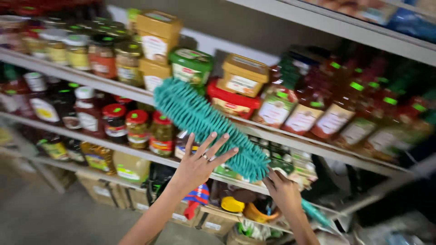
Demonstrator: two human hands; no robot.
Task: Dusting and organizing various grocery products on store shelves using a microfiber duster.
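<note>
Head view: right hand point(282, 189) fingers clamp the teal duster point(206, 121), handle mostly hidden; left hand point(200, 164) fingers splayed; jars blurred.

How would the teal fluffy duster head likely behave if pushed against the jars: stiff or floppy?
The teal chenille duster head probably flexes: its soft tufts should squash easily. It looks light, since the right hand grips only its lower end. The open left hand is beside it; whether they touch is unclear.

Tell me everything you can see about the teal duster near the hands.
The teal duster is a long, flat head covered in soft, noodle-like fibres, probably microfibre. It lies slanted from upper left to lower right in front of the shelf of jars and tubs. The right hand grips its lower end; the left hand, fingers spread, is against its lower edge. It is slightly blurred.
</note>
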